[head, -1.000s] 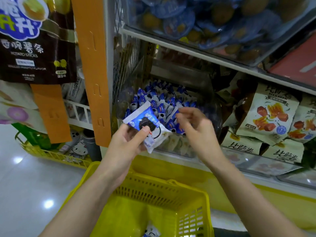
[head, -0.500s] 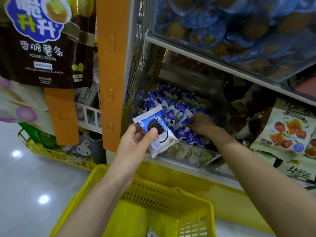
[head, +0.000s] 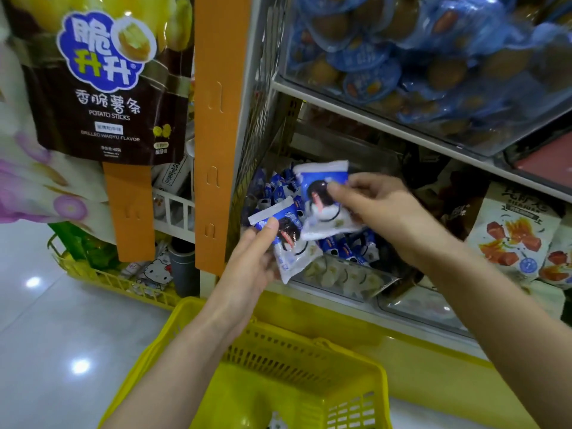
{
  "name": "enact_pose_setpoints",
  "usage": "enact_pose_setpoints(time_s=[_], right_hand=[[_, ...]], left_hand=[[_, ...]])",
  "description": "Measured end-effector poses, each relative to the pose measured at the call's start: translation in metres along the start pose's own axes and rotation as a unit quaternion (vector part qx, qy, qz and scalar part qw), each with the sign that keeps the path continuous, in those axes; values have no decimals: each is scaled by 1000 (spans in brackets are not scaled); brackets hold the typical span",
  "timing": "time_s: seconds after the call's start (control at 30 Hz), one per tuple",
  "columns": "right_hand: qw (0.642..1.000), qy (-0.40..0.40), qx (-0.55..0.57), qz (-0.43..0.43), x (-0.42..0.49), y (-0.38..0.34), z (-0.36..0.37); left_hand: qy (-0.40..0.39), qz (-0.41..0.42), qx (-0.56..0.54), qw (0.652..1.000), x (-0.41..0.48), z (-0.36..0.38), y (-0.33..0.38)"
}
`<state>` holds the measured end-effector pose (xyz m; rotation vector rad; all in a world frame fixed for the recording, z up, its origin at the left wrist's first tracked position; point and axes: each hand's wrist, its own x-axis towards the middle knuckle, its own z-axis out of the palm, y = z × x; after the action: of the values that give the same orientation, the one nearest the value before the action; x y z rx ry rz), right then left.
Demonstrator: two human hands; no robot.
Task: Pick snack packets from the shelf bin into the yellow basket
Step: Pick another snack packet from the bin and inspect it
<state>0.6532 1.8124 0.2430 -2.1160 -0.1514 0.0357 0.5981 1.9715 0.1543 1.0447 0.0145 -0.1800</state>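
Observation:
My left hand [head: 252, 261] pinches a blue-and-white cookie snack packet [head: 286, 243] in front of the clear shelf bin [head: 346, 278]. My right hand [head: 377, 209] holds a second, same-looking packet [head: 322, 202] just above and to the right of the first, over the bin. Several more blue packets [head: 346, 246] lie heaped in the bin. The yellow basket [head: 278, 357] sits below my forearms, its rim under the shelf edge; a bit of a packet shows at its bottom.
A potato-sticks bag [head: 105, 78] hangs at upper left beside an orange strip [head: 216, 134]. Blue-lidded cups [head: 418, 57] fill the shelf above. Bags with red food pictures [head: 513, 236] stand right of the bin. Another yellow basket [head: 99, 274] is on the floor at left.
My right hand has come up out of the bin with a second packet and moved it next to the one in my left hand. The left hand barely moved.

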Motion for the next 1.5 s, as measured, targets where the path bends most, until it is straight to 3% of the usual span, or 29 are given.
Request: enact_pose_setpoints(time_s=[0.2,0.33,0.37,0.47,0.6,0.77,0.87,0.93,1.0,1.2,1.5], right_hand=[[993,-80,-62,-68,-33,2,37],[989,-12,-123,-79,-28,6,28],[990,-27,-123,-59,-25,8,26],[988,-134,-69,33,-24,17,22],[982,-176,44,51,-25,20,16],[985,-131,76,81,-17,24,10],[994,-18,74,72,5,28,-6],[995,91,11,50,24,37,-15],[984,138,-106,31,39,50,-15],[940,56,-319,108,62,71,-4],[907,-37,-388,162,61,57,-15]], left_hand=[[-42,19,48,998,-8,3,-2],[-17,35,78,996,-9,2,0],[-18,32,75,997,-8,2,0],[-26,28,76,996,-9,1,1],[-41,20,59,997,-7,-3,2],[-18,12,56,998,-4,-4,1],[40,21,62,997,0,-9,0],[64,24,67,995,3,-12,0],[62,22,66,996,5,-12,1],[41,13,66,997,5,-11,2],[36,9,83,996,4,-10,2]])
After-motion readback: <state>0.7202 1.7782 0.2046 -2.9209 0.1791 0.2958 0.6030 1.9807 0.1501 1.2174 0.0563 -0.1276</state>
